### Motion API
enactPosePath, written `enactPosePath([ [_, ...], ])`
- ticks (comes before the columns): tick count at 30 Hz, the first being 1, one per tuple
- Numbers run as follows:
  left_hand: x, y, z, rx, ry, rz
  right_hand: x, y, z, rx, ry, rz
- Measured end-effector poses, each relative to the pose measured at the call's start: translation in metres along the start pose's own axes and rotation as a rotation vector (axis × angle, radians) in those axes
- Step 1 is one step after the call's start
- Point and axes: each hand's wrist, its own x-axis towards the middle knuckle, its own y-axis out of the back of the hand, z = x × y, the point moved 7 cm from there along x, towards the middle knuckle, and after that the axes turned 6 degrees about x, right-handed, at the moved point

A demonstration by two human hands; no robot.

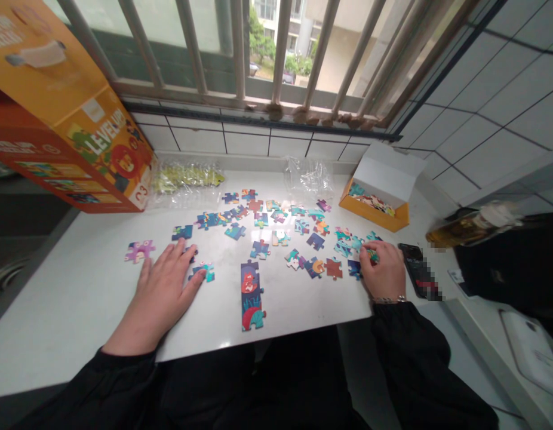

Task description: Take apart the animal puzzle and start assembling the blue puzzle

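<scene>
My left hand (164, 286) lies palm down on the white table with its fingers spread. Its fingertips rest over a dark puzzle piece, and its thumb touches a teal puzzle piece (208, 272). A purple puzzle piece (140, 251) lies to its left. At the right, my right hand (382, 269) is closed, its fingertips bent down at a green puzzle piece (373, 255). Beside it is a dark blue puzzle piece (355, 269), partly covered. Joined pieces form an upright strip (252, 295) near the front edge. Several loose pieces, including a brown puzzle piece (334, 268), spread across the middle.
An orange puzzle box (110, 143) stands open at the left. Crumpled clear plastic bags (309, 176) lie by the window wall. A small open box (375, 212) holds more pieces. A phone (420, 272) and a bottle of amber liquid (471, 227) are at the right.
</scene>
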Motion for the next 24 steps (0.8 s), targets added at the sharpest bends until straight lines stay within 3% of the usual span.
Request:
enactPosePath([
  [6,-0.008,0.024,0.014,-0.052,-0.161,0.226,0.01,-0.028,-0.064,0.181,0.2,-0.244],
  [10,-0.025,0.032,0.054,-0.131,-0.405,0.319,0.021,-0.053,-0.085,0.168,0.202,-0.362],
  [13,-0.043,0.026,0.091,-0.17,-0.555,0.251,0.027,-0.068,-0.087,0.143,0.175,-0.431],
  [16,-0.059,0.019,0.117,-0.203,-0.612,0.154,0.03,-0.074,-0.083,0.146,0.135,-0.436],
  [24,-0.081,0.02,0.129,-0.175,-0.659,0.096,0.038,-0.071,-0.085,0.176,0.12,-0.401],
])
